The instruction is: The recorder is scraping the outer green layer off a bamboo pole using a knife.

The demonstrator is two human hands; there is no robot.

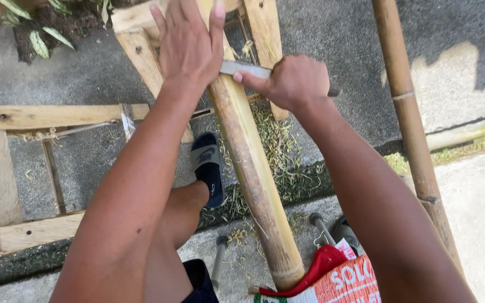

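Bamboo pole (254,174) under both hands, one knife blade (245,68) laid across it.
Left hand (189,47) presses flat on the blade's back; right hand (296,81) grips the handle. Second pole (408,106) stands apart, right.

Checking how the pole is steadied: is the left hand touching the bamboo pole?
Touching. The head view shows the left hand lying flat on the bamboo pole, fingers spread over it, just above the knife blade.

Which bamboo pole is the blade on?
The thick pole in the middle, under both hands; the thinner pole on the right stands untouched.
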